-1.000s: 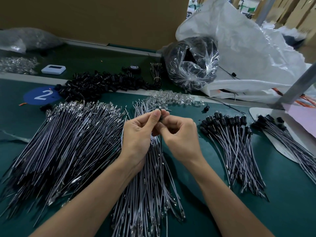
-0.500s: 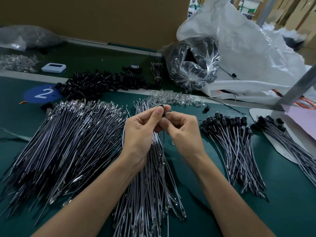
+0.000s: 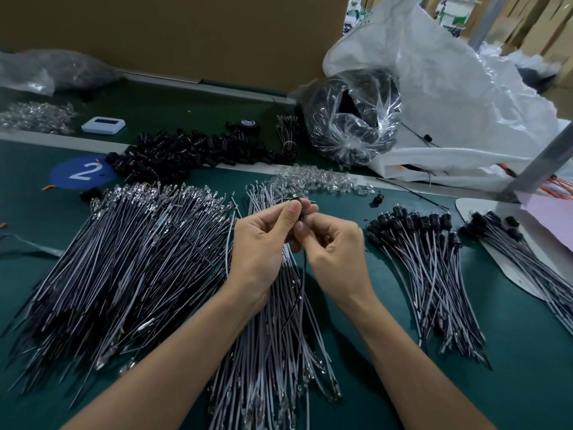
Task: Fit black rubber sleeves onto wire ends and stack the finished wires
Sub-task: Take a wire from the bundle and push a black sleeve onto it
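L hand (image 3: pixel 260 243) pinches black sleeve (image 3: pixel 299 209) at fingertips; R hand (image 3: pixel 335 252) pinches wire (image 3: pixel 303 277) just below, over loose wires (image 3: pixel 263 352). Finished stack (image 3: pixel 428 262) lies near R hand.

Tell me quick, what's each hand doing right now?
Left hand: closed, pinching the black rubber sleeve at its fingertips.
Right hand: closed, pinching the wire that hangs below the sleeve.
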### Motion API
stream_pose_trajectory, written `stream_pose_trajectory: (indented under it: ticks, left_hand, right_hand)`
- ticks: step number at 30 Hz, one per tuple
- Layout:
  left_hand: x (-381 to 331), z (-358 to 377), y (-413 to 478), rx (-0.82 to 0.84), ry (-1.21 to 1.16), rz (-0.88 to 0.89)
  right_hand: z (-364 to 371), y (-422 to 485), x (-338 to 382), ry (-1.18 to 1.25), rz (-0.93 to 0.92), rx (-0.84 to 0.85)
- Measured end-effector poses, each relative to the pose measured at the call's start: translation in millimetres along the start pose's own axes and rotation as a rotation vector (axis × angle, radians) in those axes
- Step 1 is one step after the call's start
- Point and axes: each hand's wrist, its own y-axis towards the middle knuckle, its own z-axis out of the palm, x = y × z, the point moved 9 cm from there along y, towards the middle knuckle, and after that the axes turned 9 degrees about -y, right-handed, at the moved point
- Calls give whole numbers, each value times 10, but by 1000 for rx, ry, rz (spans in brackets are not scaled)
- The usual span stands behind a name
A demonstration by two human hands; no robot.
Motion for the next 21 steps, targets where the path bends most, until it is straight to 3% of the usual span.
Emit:
stream_pose_trajectory:
  ticks: [7, 14, 17, 21]
  left_hand:
    - [-151, -26, 13, -21, 114, 95]
    - [-124, -76, 15, -41, 19, 16]
    - [-213, -235, 82, -129, -34, 17]
    - [-153, -400, 119, -234, 7, -97]
  right_hand:
    - [-97, 49, 44, -94, -33, 29]
    - [-32, 110, -9, -63, 11, 132]
    - [-246, 176, -189, -224, 64, 94]
    - [-179, 150, -470, -517, 126, 343]
